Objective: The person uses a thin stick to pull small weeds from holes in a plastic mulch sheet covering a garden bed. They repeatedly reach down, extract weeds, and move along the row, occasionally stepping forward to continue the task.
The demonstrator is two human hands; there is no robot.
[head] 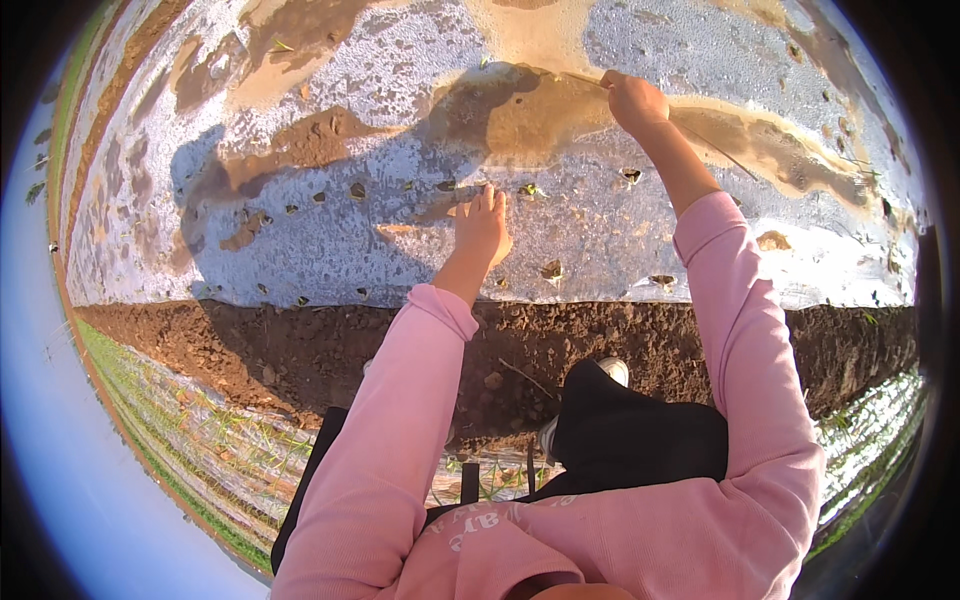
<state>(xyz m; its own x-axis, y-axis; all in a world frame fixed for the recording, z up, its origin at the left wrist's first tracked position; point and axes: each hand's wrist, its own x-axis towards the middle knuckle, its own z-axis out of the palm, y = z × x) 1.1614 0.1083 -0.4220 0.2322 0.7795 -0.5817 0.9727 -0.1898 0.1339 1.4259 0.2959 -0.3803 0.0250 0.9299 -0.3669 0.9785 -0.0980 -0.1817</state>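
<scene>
My left hand (483,227) rests on or just over the silvery plastic mulch film (600,225), fingers apart and holding nothing. Its fingertips are beside a row of planting holes, just left of a small green seedling (529,190). Farther out and to the right, my right hand (636,101) is closed around a thin stick (716,146), which sticks out on both sides of the fist. That hand is over a muddy brown puddle (544,124) lying on the film.
A furrow of brown soil (300,352) runs along the near edge of the film, with my shoes (615,370) in it. A twig (525,376) lies there. More planting holes (552,271) dot the film. Behind me are other film-covered rows with green plants (217,427).
</scene>
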